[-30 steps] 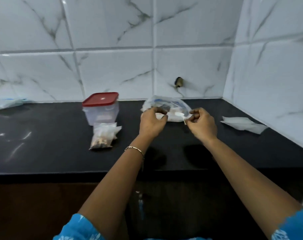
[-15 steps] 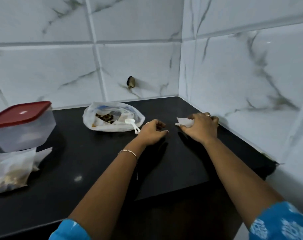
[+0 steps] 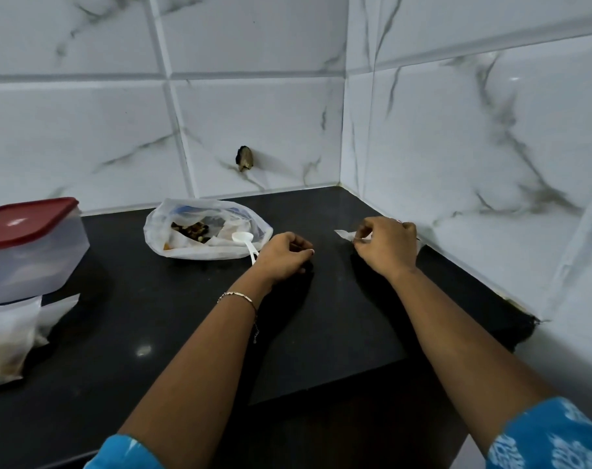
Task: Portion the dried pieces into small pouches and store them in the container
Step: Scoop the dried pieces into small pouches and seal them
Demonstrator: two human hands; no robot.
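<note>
Empty pouch (image 3: 343, 234) far right, pinched by right hand (image 3: 386, 247); left hand (image 3: 284, 253) loosely curled, holding nothing; likely fetching it for filling; next, spread its mouth.

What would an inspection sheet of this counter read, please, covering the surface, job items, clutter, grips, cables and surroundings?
Surface: black countertop, glossy.
Job's things: container at left, red lid on; filled pouch in front of it; plastic bag holding dried pieces, white spoon lying at its mouth.
Clutter: nothing seen.
Grips: left hand loosely curled, holding nothing; right hand pinches a small white pouch, mostly hidden.
Cables: nothing seen.
Surroundings: marble-look tiled walls meeting in a corner; dark hole in the back wall.
</note>
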